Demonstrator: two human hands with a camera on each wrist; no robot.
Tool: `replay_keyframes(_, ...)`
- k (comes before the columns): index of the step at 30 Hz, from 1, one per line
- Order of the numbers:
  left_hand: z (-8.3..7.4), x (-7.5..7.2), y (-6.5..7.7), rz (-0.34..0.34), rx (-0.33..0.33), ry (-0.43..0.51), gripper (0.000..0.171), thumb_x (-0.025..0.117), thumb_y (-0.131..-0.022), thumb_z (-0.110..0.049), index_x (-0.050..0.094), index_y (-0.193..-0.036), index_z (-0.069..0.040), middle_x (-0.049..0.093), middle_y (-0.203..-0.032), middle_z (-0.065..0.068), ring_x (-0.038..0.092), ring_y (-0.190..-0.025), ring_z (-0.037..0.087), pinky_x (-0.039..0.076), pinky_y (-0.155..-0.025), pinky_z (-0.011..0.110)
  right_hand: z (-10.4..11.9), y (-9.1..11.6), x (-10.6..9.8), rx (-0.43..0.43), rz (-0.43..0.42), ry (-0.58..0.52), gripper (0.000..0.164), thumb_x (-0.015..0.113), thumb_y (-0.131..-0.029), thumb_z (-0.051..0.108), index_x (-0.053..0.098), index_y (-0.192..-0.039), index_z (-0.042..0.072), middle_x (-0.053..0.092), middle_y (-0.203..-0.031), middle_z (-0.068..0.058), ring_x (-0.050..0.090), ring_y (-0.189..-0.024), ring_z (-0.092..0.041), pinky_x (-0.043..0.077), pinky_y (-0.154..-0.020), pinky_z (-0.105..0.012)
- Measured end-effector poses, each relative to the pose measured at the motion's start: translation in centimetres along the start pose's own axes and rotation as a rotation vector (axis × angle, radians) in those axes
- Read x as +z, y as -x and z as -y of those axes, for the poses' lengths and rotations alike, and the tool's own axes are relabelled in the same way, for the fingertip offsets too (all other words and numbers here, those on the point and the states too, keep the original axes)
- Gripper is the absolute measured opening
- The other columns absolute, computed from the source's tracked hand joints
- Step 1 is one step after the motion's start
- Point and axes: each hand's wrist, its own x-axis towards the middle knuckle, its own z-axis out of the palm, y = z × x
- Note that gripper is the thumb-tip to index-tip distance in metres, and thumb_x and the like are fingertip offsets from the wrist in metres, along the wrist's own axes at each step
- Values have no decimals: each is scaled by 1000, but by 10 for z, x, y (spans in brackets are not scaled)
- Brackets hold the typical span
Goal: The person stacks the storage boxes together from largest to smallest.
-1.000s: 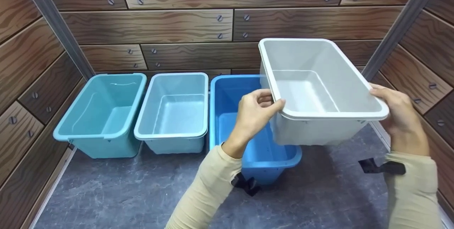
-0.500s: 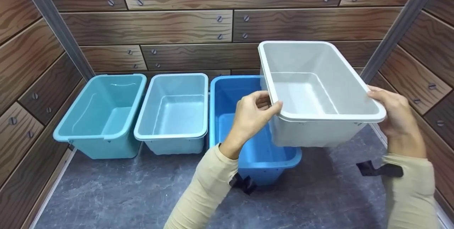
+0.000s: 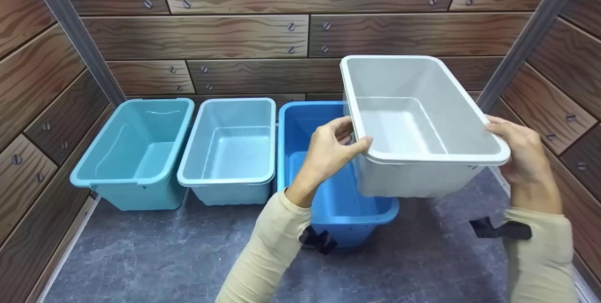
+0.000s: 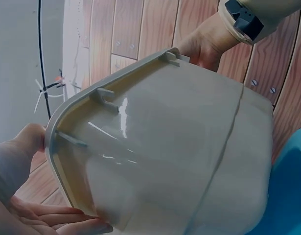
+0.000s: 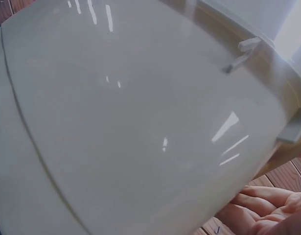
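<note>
Both hands hold a light grey plastic bin [image 3: 404, 178] up in the air at the right, its opening tilted toward the head camera. My left hand [image 3: 326, 148] grips the rim near the front left corner, thumb on top and fingers under the edge. On the opposite side, my right hand [image 3: 526, 152] holds the rim close to the front right corner. In the left wrist view the grey bin [image 4: 165, 132] shows its outer wall with ribs under the rim. A blue bin [image 3: 347, 209] stands below, partly hidden by the grey bin and left arm.
Left of the blue bin, a light blue bin [image 3: 230, 192] and a teal bin [image 3: 141, 195] stand in a row on the dark marbled surface [image 3: 164, 256]. Wood-patterned walls [image 3: 244, 35] with grey corner posts [image 3: 530, 35] enclose the back and sides.
The grey bin and both hands have shifted slightly left and down in the head view. The grip stays the same, and the other bins keep their places.
</note>
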Motion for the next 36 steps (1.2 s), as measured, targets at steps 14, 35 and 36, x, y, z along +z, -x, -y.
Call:
replay_keyframes(14, 1, -8, -1, -40, 24, 71, 43, 62, -92, -12, 54, -130, 6, 61, -131, 22, 60, -124, 29, 53, -101, 31, -4, 3, 10, -29, 27, -32, 40, 38, -96, -6, 76, -94, 3, 77, -81, -10, 72, -65, -15, 58, -52, -22)
replay_keyframes(35, 4, -19, 4, -64, 39, 84, 40, 61, -92, -9, 56, -128, 6, 63, -128, 23, 63, -120, 29, 55, -98, 32, -6, 7, 20, -16, 18, 14, 36, 42, -96, -5, 76, -96, 7, 77, -83, -7, 71, -67, -14, 58, -56, -22)
replay_keyframes(36, 4, -19, 4, -66, 41, 85, 40, 61, -92, -9, 56, -128, 6, 63, -128, 23, 63, -120, 29, 55, -98, 32, -6, 7, 21, -17, 19, 15, 36, 42, -96, -5, 76, -96, 7, 77, -83, -6, 71, -67, -14, 58, -56, -22)
